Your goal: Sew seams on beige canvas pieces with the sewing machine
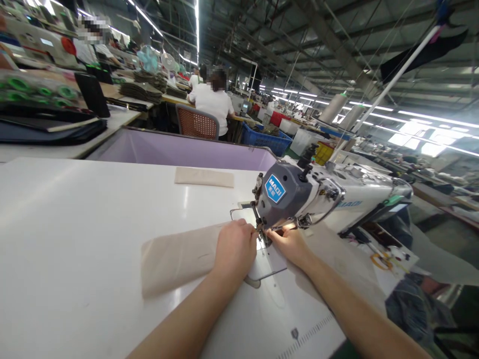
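A beige fabric piece (179, 259) lies on the white sewing table, running from the left toward the needle of a sewing machine (288, 192). My left hand (236, 248) is closed on the right end of this fabric, its curled fingertips just left of the presser foot (263, 235). My right hand (291, 245) is closed in a pinch at the right side of the foot, under the machine head. The cloth edge between its fingers is mostly hidden. More beige fabric (339, 257) spreads to the right, behind my right forearm.
A small beige strip (204, 177) lies at the table's (75, 224) far side. Beyond is a lilac-lined trough (179, 149). Yellow-handled scissors (381, 260) lie at the right. Ahead, a person in white (212, 107) sits near a blue basket (265, 139). Dark folders (48, 127) rest at left.
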The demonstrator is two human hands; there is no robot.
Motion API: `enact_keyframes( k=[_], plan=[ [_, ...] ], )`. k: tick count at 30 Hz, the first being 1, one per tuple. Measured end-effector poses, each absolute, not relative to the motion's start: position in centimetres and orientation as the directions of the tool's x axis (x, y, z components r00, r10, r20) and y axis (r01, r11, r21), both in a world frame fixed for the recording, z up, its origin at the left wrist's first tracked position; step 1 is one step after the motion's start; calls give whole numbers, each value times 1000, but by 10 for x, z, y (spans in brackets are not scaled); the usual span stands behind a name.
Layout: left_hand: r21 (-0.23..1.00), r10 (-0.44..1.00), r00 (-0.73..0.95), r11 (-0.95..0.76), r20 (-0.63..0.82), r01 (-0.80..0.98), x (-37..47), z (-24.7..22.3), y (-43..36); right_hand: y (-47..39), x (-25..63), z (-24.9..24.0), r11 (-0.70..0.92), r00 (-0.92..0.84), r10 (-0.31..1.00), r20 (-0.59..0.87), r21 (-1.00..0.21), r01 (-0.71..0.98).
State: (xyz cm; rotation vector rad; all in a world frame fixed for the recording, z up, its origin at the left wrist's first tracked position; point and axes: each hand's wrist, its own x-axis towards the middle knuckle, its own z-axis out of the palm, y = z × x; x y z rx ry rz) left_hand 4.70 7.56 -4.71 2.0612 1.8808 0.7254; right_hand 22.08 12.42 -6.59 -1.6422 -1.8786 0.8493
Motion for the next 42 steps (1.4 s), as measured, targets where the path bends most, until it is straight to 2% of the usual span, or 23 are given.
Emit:
enact_keyframes(
  k=[12, 42],
  plan=[
    [501, 983, 45, -129, 177, 856, 47, -46, 76, 121, 219, -60, 37, -120, 990, -70, -703, 710],
    [469, 986, 40, -113, 164, 876, 48, -45, 76, 126, 224, -69, 142, -184, 982, 27, -749, 647]
  ],
)
